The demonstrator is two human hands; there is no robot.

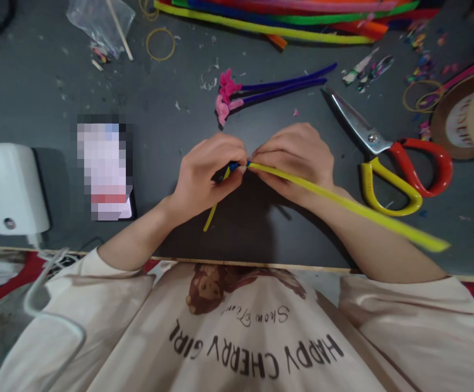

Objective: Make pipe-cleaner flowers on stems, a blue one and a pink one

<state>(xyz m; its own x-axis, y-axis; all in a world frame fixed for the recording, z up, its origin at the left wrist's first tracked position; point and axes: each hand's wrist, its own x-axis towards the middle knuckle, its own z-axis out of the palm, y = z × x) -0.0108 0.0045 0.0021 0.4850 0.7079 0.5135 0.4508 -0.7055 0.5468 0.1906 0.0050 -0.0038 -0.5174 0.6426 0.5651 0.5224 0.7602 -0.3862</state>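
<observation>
Got a grey desk (pixel 151 98) up front, with left hand (pixel 204 166) and right hand (pixel 298 158) close together above, pinching a yellow pipe cleaner (pixel 343 202) between them by a tiny blue bit (pixel 234 165). Could probably slip or untwist from a loose pinch, or bend from bumping the long free end
</observation>
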